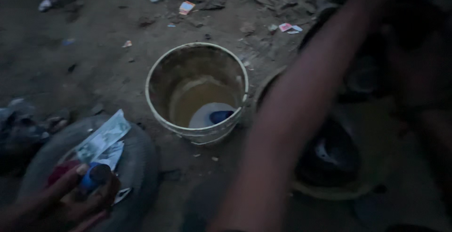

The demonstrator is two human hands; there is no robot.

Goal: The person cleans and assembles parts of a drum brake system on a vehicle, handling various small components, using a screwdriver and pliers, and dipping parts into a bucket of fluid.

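My left hand point(70, 199) is at the bottom left, shut on a small blue bottle point(92, 178) with a dark cap. It rests over a grey tyre point(136, 166) that carries a crumpled printed paper packet point(103, 138). My right forearm point(301, 100) stretches blurred from the bottom centre up to the top right. Its hand is lost in dark blur there, so its grip is unclear. Between the arms stands a dirty pale bucket point(162, 67) of murky water with a white and blue object point(214, 115) lying in it.
To the right of the bucket sits a yellowish basin point(339, 192) with a dark rubber piece inside. The ground is bare dirt strewn with scraps of paper point(186, 7) and stones. Dark rubble lies at the far left point(23, 128).
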